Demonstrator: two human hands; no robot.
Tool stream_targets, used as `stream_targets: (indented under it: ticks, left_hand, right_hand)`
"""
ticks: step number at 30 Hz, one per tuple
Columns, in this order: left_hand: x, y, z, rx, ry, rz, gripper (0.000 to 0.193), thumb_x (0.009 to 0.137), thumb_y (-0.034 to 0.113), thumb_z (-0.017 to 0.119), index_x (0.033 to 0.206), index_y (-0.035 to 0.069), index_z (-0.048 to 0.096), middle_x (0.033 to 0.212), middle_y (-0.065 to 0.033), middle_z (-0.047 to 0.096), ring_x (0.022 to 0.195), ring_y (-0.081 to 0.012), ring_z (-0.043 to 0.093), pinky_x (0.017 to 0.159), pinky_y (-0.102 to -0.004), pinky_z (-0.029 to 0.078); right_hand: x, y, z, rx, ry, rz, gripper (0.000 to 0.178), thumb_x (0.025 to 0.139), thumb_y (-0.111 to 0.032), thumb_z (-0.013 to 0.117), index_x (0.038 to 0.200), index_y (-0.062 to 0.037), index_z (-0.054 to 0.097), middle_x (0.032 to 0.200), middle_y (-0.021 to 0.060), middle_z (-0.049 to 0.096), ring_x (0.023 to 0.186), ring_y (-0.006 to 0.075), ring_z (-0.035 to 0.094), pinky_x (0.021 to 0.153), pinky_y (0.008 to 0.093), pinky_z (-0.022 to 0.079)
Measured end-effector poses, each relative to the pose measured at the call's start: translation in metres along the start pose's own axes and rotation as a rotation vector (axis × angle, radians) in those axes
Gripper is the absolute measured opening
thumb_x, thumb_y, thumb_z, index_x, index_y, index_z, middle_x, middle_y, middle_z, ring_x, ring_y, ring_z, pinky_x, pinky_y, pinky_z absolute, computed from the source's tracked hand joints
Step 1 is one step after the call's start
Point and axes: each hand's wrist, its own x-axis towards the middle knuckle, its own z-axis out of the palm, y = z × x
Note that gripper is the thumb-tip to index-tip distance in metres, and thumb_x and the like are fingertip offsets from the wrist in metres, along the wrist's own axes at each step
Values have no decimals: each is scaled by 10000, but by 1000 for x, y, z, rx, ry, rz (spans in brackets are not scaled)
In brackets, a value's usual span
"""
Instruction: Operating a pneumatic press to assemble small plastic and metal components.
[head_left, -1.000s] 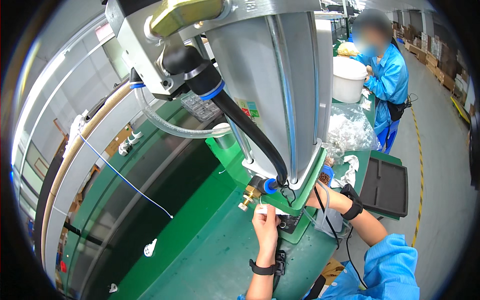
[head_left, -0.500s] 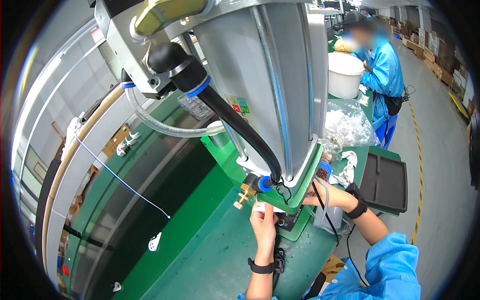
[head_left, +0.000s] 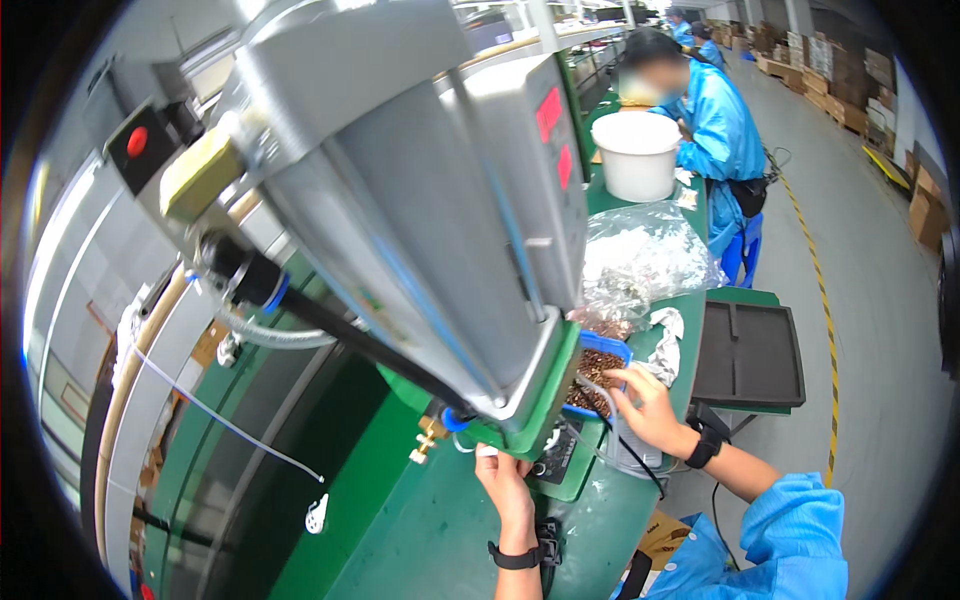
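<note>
A large grey pneumatic press (head_left: pixel 420 230) with a green base plate (head_left: pixel 555 390) fills the middle of the view. Below its front edge, my left hand (head_left: pixel 508 492) is closed on a small white plastic part (head_left: pixel 487 451), mostly covered by the fingers and the press. My right hand (head_left: pixel 652 415) is at the near right edge of a blue bin (head_left: pixel 628 350) of small copper-brown parts (head_left: pixel 600 368). Its thumb and fingers are apart, and I see nothing between them. A black control panel (head_left: pixel 560 455) sits between my hands, beneath the press.
A clear bag of white parts (head_left: pixel 645 255) and a white bucket (head_left: pixel 636 155) stand behind the bin. A person in blue (head_left: pixel 725 120) works beyond them. A black tray (head_left: pixel 750 355) is at right. Hoses and a black cable (head_left: pixel 630 450) hang near my right hand.
My right hand has come out from behind the press to the blue bin's edge. My left hand stays below the press with the white part. The view has shifted, showing more of the bin.
</note>
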Motion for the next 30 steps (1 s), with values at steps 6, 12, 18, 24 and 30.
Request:
stream_targets:
  ticks: [6,12,18,24,30]
  left_hand:
    - [-3,-3,2,85,26,23,142,867,166,515,759,88,466,573,51,406,430,-24,271,394,-201,213]
    - [-18,23,14,58,79,-97,130,856,145,533,931,39,535,760,-13,569,586,-63,511,445,-171,339]
    - [-22,27,28,58,67,-47,88,867,135,504,885,49,514,699,5,525,510,-40,421,418,-174,285]
    - [-5,1,10,-82,34,32,42,841,72,497,867,62,466,661,3,508,429,-16,308,386,-173,213]
    - [-5,-12,-7,-106,2,38,127,836,27,405,803,129,337,615,18,429,439,-35,321,400,-186,280]
  right_hand:
    - [49,26,44,-732,-484,-242,148,694,-163,546,792,-82,621,778,90,606,775,277,573,650,404,423]
    - [46,38,76,-583,-488,-201,140,731,-150,504,728,-87,629,775,128,620,762,285,606,625,416,427]
    - [48,40,63,-618,-491,-179,109,707,-168,551,709,-90,627,779,102,625,748,264,601,639,387,404]
    - [57,29,49,-471,-364,-106,103,687,-210,596,703,-121,646,720,82,610,762,253,577,658,385,396]
    - [47,40,39,-175,-281,-180,168,709,-184,601,802,-53,652,701,130,597,666,309,560,599,386,432]
